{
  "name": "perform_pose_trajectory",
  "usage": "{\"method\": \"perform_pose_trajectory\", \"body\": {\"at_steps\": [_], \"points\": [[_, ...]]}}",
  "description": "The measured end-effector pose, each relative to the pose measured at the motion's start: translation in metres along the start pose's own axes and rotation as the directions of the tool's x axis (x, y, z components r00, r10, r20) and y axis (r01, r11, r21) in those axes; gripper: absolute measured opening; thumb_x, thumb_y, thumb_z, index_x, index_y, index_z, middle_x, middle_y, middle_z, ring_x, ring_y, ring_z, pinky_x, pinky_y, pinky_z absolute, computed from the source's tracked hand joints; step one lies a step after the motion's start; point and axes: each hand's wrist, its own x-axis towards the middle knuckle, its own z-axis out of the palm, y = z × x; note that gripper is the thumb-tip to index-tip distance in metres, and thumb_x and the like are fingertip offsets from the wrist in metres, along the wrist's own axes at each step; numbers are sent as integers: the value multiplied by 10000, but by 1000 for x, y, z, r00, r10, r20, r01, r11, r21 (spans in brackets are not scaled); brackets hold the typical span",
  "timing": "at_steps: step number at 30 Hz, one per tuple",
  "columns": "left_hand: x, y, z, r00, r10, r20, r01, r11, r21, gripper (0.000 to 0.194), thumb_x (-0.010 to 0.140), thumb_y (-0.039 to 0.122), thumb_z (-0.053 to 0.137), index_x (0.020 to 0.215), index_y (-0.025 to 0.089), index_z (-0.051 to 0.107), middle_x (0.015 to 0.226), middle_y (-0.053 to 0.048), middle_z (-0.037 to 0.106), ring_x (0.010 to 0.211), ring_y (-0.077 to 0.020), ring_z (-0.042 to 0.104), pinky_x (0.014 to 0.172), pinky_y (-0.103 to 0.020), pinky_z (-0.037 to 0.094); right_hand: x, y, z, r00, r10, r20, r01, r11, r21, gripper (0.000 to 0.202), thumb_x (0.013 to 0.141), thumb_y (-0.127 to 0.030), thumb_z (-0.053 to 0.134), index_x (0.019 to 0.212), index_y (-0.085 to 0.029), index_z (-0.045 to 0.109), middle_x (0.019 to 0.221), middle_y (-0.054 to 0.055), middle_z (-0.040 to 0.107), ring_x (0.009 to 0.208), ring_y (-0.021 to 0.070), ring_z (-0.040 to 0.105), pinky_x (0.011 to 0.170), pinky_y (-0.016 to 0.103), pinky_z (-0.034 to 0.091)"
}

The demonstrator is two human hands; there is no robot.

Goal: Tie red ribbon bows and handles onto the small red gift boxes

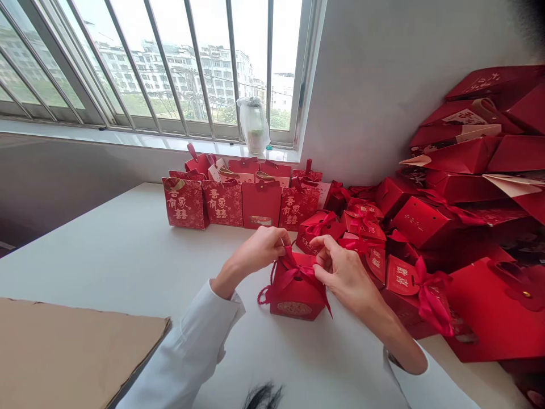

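A small red gift box [297, 295] with a round pale emblem on its front stands upright on the white table. A red ribbon bow [293, 274] lies across its top, and a twisted red cord handle hangs at its left side. My left hand [264, 247] is at the bow's upper left, its fingers closed on the ribbon. On the other side, my right hand [340, 270] has its thumb and curled fingers at the bow's right loop, pinching the ribbon there.
Red gift bags [222, 203] stand in rows by the wall on the white table [106, 244]. A large pile of red boxes [430, 221] fills the right. Cardboard [72, 352] lies at the left front. A wrapped container [254, 125] stands on the windowsill.
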Motion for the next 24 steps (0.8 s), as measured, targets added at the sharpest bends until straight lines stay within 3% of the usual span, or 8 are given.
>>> {"method": "perform_pose_trajectory", "body": {"at_steps": [13,24], "points": [[-5,-11,3,1000,-3,-16,4,998,70,194,752,99,441,900,209,503,688,27,536,705,-146,504,579,-224,376,-11,-10,-3,991,102,92,-91,990,-110,283,722,-90,463,977,-212,474,600,-48,511,595,164,490,563,257,340],[-6,-9,1,998,6,-65,-3,999,47,162,770,133,440,896,214,503,665,32,543,675,-148,509,578,-229,385,-8,-8,-6,996,78,41,-74,994,-82,278,707,-94,464,957,-215,470,632,-42,554,625,163,537,594,258,367]]}}
